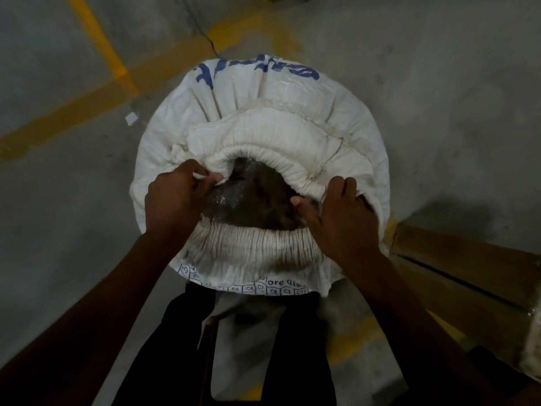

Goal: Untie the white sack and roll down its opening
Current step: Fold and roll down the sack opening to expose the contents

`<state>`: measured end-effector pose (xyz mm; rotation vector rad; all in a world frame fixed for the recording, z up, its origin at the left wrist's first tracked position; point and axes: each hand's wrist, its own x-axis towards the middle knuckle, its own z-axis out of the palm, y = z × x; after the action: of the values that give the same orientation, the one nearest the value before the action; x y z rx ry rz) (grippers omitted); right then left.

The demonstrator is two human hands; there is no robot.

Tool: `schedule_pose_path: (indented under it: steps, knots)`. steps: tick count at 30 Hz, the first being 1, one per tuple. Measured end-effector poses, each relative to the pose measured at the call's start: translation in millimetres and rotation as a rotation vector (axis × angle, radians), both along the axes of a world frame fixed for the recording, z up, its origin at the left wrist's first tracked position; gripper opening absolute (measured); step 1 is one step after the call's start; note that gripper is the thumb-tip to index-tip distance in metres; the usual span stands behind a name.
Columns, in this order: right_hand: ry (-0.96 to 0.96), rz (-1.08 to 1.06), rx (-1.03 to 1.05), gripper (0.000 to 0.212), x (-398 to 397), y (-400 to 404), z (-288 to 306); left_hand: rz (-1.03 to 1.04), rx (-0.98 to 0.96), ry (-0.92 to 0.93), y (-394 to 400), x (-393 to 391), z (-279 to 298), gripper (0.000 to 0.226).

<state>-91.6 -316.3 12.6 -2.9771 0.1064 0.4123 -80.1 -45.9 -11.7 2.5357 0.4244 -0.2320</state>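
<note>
Sack point(292, 98): standing on the floor point(439, 83), mouth open, rim bunched in rolled folds.
Left hand point(175, 197): pinching the rim's left side.
Right hand point(342, 212): gripping the right side.
Surroundings: yellow lines point(96, 39) crossing the floor; cardboard point(468, 268) lying at right.
Unclear: dark contents point(257, 200) sitting in shadow.

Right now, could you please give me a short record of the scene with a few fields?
sack: white sack, upright on grey floor, blue print
opening: untied, rim bunched and partly rolled down
contents: dark material visible inside
left hand: pinching the rim on its side
right hand: gripping the rim on its side
nearby: yellow floor lines, cardboard
</note>
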Motion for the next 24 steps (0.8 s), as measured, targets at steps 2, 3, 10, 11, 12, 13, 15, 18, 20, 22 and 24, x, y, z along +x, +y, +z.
schedule_pose_path:
  steps: [2,3,10,11,12,13,15,18,20,22,24]
  knots:
    - [0.001,0.016,0.026,0.089,1,-3,1,-0.027,0.008,0.060,7,1,7,0.038]
    - [-0.001,0.021,0.041,0.088,1,-6,2,-0.031,-0.003,0.105,11,1,10,0.037]
    - [0.006,0.041,0.030,0.090,2,-16,4,-0.111,0.274,0.003,20,4,45,0.025]
    - [0.008,0.047,0.013,0.090,2,-17,4,-0.128,0.354,-0.048,18,5,49,0.026]
    - [0.004,0.053,-0.001,0.087,3,-18,4,-0.130,0.382,-0.090,16,6,52,0.026]
    - [0.019,0.043,-0.005,0.085,5,-18,4,-0.134,0.391,-0.130,15,7,54,0.025]
    - [0.038,0.005,-0.006,0.090,10,-14,11,-0.179,0.390,-0.183,15,8,49,0.023]
    - [-0.057,0.039,-0.077,0.095,18,-4,15,-0.190,0.192,-0.162,12,10,35,0.019]
    - [-0.133,0.091,-0.096,0.088,25,-2,14,-0.161,0.078,-0.096,7,12,25,0.016]
    - [-0.211,0.123,-0.088,0.080,31,-6,9,-0.150,0.030,-0.080,4,11,21,0.013]
    - [-0.265,0.120,-0.034,0.077,33,-10,5,-0.162,0.023,-0.127,3,11,23,0.019]
